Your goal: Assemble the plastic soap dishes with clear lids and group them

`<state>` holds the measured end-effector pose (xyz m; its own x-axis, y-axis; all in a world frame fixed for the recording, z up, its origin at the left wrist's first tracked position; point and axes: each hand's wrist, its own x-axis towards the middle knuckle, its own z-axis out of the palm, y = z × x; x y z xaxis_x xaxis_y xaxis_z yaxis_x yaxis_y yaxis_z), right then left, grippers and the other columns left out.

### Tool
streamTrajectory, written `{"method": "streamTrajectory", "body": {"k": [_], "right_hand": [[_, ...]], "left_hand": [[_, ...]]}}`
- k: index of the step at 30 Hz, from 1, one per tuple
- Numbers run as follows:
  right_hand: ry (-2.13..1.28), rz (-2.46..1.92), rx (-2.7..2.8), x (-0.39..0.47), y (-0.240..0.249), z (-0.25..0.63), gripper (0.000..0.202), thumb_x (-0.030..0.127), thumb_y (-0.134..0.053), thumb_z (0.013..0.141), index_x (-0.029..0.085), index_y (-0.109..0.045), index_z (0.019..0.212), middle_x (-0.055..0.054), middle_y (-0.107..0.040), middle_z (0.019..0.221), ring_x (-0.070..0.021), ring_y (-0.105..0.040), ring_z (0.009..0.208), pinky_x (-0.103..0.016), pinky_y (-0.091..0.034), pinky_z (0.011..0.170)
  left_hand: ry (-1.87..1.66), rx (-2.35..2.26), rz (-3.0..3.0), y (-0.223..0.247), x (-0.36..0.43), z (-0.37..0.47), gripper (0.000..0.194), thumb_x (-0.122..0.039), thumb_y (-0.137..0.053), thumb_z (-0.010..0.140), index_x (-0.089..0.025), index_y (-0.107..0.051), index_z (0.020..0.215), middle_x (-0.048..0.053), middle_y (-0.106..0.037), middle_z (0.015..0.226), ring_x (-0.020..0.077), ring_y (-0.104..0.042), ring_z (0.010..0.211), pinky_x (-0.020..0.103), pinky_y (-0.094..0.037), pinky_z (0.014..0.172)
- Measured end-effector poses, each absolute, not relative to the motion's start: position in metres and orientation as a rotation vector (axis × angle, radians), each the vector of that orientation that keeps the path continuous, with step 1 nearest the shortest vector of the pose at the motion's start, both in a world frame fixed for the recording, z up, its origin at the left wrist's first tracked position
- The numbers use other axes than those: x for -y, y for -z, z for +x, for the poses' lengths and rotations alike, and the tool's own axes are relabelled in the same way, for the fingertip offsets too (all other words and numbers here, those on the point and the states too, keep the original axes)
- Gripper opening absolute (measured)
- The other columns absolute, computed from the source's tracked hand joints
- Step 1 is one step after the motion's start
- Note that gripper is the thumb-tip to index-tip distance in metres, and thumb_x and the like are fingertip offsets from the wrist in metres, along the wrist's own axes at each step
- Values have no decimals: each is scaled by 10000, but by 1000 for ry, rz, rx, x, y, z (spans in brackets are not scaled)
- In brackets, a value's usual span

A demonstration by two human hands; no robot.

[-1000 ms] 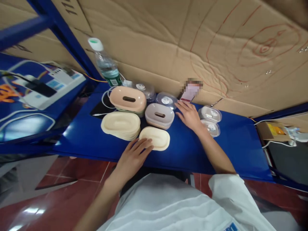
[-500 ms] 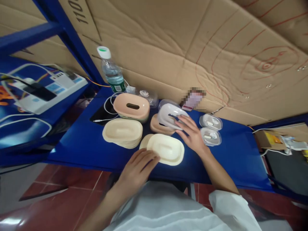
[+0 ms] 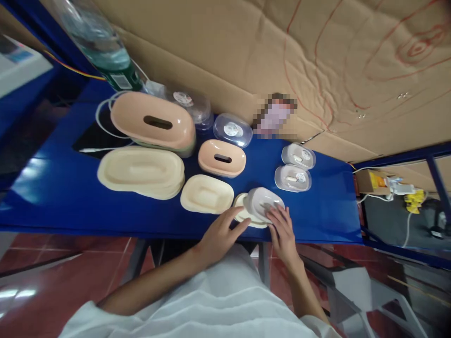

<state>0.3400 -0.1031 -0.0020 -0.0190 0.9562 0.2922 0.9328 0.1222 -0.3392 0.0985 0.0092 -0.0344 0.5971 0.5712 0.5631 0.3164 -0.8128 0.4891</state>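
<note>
— Cardboard (image 3: 211, 51) stands behind a blue desk (image 3: 324, 211). Where's the handled piece?
— Near edge of the desk: pale grey bowl (image 3: 264, 202), over a cream base (image 3: 254, 224), tipped a little towards the right hand (image 3: 283, 232).
— State of that grip?
— Clamped on the rim, fingers inside, thumb outside. One-sided hold; probably why the bowl leans. Leaves its far side unobstructed over the base.
— And the left hand (image 3: 220, 237)?
— Thumb and fingers spread apart, by the base's left edge. Contact uncertain. Well placed to steady it, I'd judge.
— Neighbours?
— Loose cream tray (image 3: 207, 193) lies flat just left of that base. Small peach bowl (image 3: 222, 170) behind it, slot uncovered. Larger peach bowl (image 3: 153, 110) behind the cream stack (image 3: 141, 169); sizes seem sorted.
— Right side?
— Two clear-lidded containers, one (image 3: 299, 156) behind the other (image 3: 293, 179), apart from the hands. Keeps the reach uncluttered.
</note>
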Motion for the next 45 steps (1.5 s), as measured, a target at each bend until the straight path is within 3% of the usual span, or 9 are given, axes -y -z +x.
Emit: {"method": "streamTrajectory", "body": {"k": [10,15,19,26,31,33,36,42,45], "right_hand": [[18,-1667,2205,75,-15,326,294,232,-695,1035,277,-698,1325,-53,-787,1271,-239,-697,1226,-483,-383,1185],[43,-1751,2180,65,-18,320,282,265,-670,1057,268,-689,1338,-69,-777,1291,-243,-699,1210,-465,-387,1123],[132,-1840,2182,68,-8,305,322,339,-701,1043,272,-691,1358,-96,-757,1344,-266,-690,1223,-460,-390,1077],[101,-1795,2180,72,-13,319,351,282,-624,1070,316,-680,1414,-78,-725,1421,-274,-695,1271,-500,-431,1116],[79,-1675,2027,-35,-49,355,435,225,-506,1093,302,-617,1507,-83,-695,1468,-258,-637,1396,-491,-506,1196],[10,-1653,2227,-95,-54,359,457,282,-507,1106,221,-578,1553,-116,-594,1590,-246,-555,1488,-431,-442,1267],[1,-1603,2401,-163,-48,352,609,406,-307,1115,86,-515,1590,-158,-388,1723,-303,-339,1615,-402,-324,1286],[77,-1523,2375,-206,-28,340,556,282,-714,992,156,-611,1524,-217,-505,1642,-316,-465,1554,-466,-457,1245],[125,-1555,2289,-179,-42,355,572,304,-705,1014,216,-571,1563,-184,-498,1657,-309,-457,1565,-541,-460,1257]], "left_hand": [[-928,-803,2517,30,-5,97,468,-197,-668,1027,-193,-599,1490,209,-476,1647,364,-517,1509,501,-558,1172],[-915,-772,2476,34,-5,97,584,-103,-581,1036,-203,-490,1604,207,-327,1754,382,-344,1628,536,-493,1236],[-894,-745,2475,35,-7,96,549,-100,-549,1040,-143,-505,1586,232,-363,1734,382,-283,1652,545,-473,1257],[-885,-714,2572,34,-9,95,439,-132,-571,1033,-86,-596,1469,239,-524,1616,393,-432,1574,527,-505,1235],[-886,-669,2585,30,-9,95,341,-149,-629,1011,-145,-680,1349,174,-651,1451,357,-574,1410,504,-549,1166],[-892,-668,2581,28,-8,96,317,-152,-646,1003,-163,-692,1317,164,-671,1394,337,-593,1359,497,-565,1132],[-986,-704,2528,26,-6,95,260,-150,-655,999,-155,-707,1254,154,-691,1319,309,-609,1305,482,-571,1128],[-1082,-712,2361,22,-10,91,206,-142,-643,1003,-187,-719,1189,116,-705,1246,275,-647,1247,456,-603,1112],[-1066,-721,2384,22,-9,92,225,-156,-630,1017,-182,-714,1224,126,-714,1244,292,-665,1240,471,-619,1091]]}}
